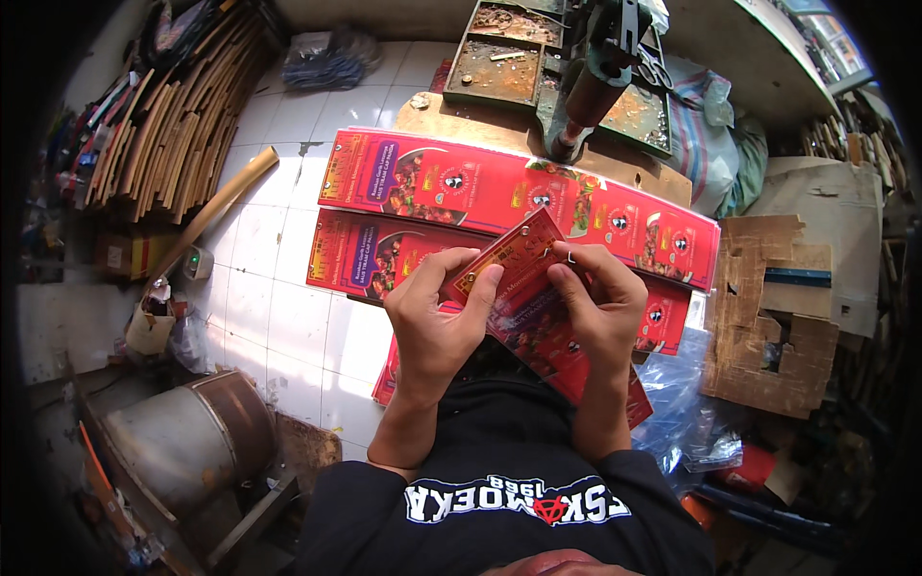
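Observation:
A long red printed banner strip (543, 326) is held up between my two hands, slanting down over my lap. My left hand (432, 312) pinches one corner of its end between thumb and fingers. At the other corner, my right hand (605, 298) is closed on the same end. Small round metal eyelets seem to show at these corners. A small shiny metal bit appears by the right fingertips; whether it is a ring or a loose part I cannot tell. Just beyond lie a stack of matching red strips (499, 192) and a second, nearer stack (351, 252).
A dark hand press (595, 91) stands behind the stacks on a wooden board (451, 117), flanked by compartment trays (499, 72) of small parts. Scissors (656, 69) lie at its right. Cut cardboard (768, 326) is on the right, a metal drum (178, 432) at lower left.

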Action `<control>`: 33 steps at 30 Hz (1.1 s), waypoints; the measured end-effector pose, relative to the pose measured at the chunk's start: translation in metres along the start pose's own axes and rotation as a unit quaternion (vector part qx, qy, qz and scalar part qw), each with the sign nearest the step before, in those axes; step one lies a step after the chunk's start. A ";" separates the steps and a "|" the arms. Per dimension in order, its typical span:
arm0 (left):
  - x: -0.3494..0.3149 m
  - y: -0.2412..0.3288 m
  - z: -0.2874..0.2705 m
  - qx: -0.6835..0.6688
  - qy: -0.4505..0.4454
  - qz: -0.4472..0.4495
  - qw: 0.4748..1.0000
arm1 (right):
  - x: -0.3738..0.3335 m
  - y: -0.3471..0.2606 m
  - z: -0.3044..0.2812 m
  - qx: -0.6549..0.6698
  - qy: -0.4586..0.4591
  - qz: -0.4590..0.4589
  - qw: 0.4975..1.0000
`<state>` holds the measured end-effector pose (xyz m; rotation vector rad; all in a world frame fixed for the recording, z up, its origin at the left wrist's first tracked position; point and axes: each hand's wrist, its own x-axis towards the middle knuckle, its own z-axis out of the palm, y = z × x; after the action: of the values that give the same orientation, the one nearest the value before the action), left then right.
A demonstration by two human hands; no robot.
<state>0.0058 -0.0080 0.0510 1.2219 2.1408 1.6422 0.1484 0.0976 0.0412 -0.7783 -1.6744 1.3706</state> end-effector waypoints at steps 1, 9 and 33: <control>0.000 -0.001 0.001 0.006 0.016 0.005 1.000 | 0.000 -0.001 0.000 -0.006 -0.001 -0.007 1.000; 0.007 -0.016 -0.021 -0.116 0.106 -0.118 0.981 | 0.001 0.000 -0.001 0.023 0.025 0.009 0.999; -0.026 0.006 0.011 -0.338 -0.065 -0.111 0.932 | -0.016 -0.034 0.022 -0.181 0.059 -0.154 0.969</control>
<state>0.0318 -0.0181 0.0438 0.8076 1.3718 1.8848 0.1382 0.0660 0.0693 -0.7444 -1.8839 0.8005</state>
